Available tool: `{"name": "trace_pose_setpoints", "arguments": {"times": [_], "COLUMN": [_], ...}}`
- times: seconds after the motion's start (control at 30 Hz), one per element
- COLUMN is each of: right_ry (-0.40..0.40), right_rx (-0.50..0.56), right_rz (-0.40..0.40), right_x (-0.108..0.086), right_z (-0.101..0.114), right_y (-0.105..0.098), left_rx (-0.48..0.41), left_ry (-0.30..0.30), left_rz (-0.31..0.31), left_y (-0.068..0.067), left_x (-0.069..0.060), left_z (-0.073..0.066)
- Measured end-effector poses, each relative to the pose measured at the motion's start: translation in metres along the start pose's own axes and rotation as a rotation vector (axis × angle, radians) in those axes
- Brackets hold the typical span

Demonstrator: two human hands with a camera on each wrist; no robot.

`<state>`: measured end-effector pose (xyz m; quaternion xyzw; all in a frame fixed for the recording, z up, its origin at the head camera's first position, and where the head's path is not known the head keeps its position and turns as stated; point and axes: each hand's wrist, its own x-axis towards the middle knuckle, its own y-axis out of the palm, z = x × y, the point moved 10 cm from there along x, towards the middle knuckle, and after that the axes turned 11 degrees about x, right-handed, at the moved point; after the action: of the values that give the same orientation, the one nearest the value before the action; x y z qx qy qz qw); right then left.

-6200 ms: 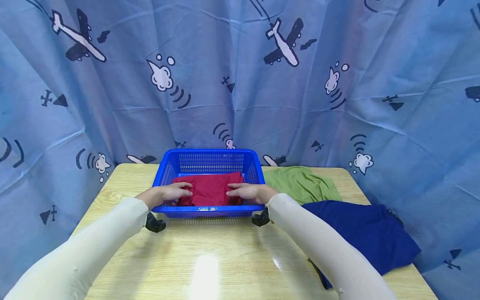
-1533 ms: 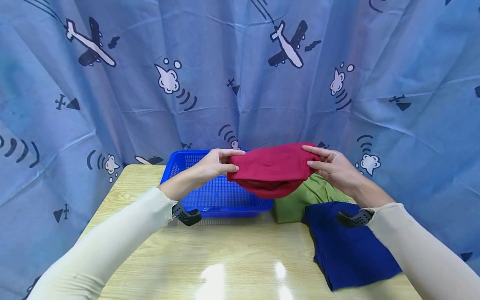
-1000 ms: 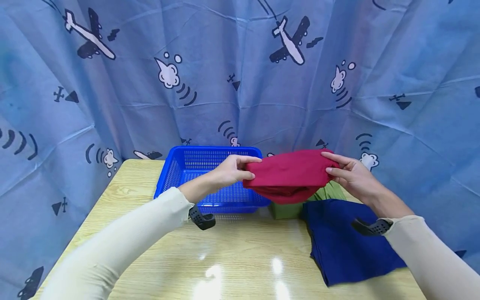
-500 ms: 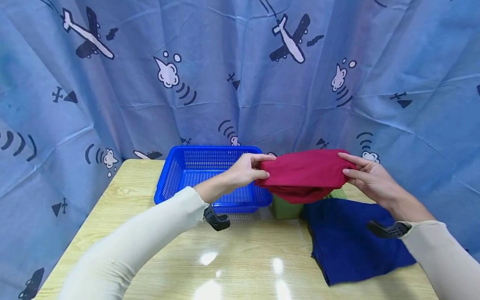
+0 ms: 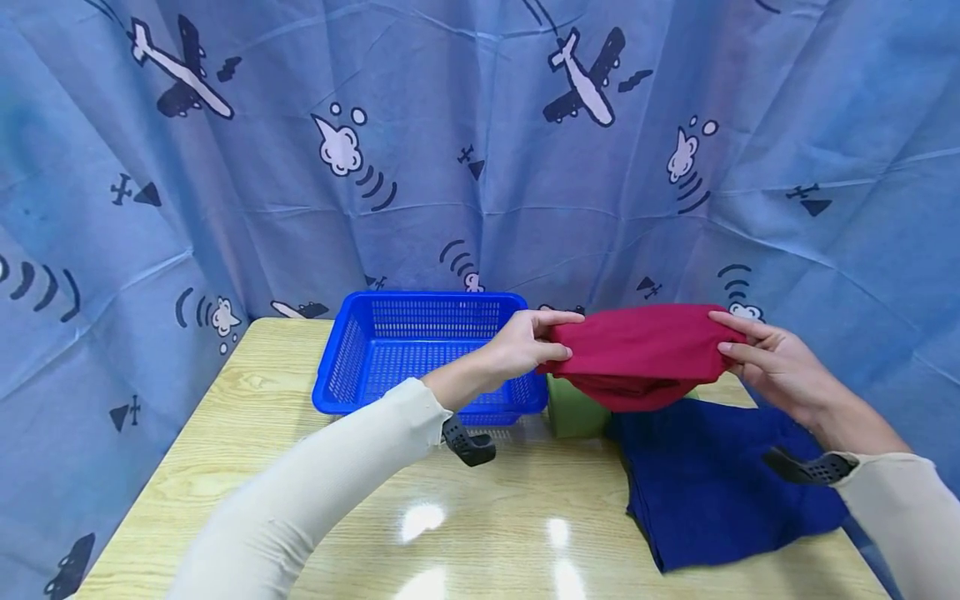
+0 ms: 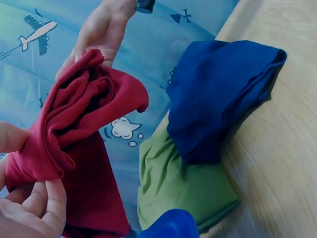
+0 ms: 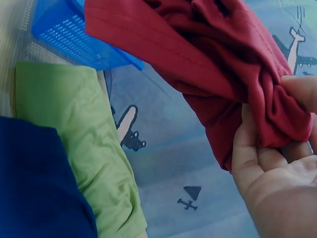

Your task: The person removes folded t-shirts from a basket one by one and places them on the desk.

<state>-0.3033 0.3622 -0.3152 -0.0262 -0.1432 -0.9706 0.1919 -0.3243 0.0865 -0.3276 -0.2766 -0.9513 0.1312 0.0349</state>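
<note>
A folded red cloth garment [image 5: 641, 342] hangs in the air, stretched between my two hands. My left hand [image 5: 521, 343] pinches its left end, thumb on the near side. At the other end my right hand [image 5: 776, 367] pinches it between thumb and fingers. In both wrist views the red fabric shows layered folds and a stitched hem. Below it lies a folded green garment [image 7: 74, 129], mostly hidden in the head view. A folded navy blue garment [image 5: 727, 492] overlaps the green one, nearer to me.
A blue perforated plastic basket [image 5: 352, 407] stands at the back of the wooden table [image 5: 247, 433], left of the garments. My left forearm crosses in front of it. A blue curtain [image 5: 420, 167] printed with airplanes hangs behind and beside the table.
Both hands lifted the red garment out of the basket and carried it right, over the green and navy garments. In the last half second it moved slightly further right.
</note>
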Motion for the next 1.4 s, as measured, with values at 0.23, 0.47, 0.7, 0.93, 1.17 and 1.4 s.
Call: {"name": "trace_pose_setpoints", "arguments": {"times": [0.23,0.47,0.7,0.93,1.17,1.4], "right_ry": [-0.001,0.013,0.013,0.081,0.198,0.318], "right_rx": [-0.025,0.008,0.094,0.016,-0.134,-0.11], "right_rz": [-0.055,-0.046,0.015,-0.023,-0.032,0.128], "right_x": [-0.007,-0.016,-0.02,-0.022,-0.025,-0.031], "right_z": [0.001,-0.008,-0.02,-0.04,-0.073,-0.103], "right_y": [-0.016,-0.024,-0.025,-0.034,-0.039,-0.029], "left_rx": [0.0,0.017,0.063,0.077,0.056,0.061], "left_ry": [-0.022,-0.05,-0.033,-0.11,-0.179,-0.204], "left_rz": [-0.011,0.004,0.039,0.062,0.123,0.222], "left_y": [0.011,0.024,0.035,0.043,0.058,0.074], "left_x": [0.007,0.011,0.016,0.013,0.001,-0.015], "left_z": [0.004,0.016,0.027,0.046,0.063,0.076]}}
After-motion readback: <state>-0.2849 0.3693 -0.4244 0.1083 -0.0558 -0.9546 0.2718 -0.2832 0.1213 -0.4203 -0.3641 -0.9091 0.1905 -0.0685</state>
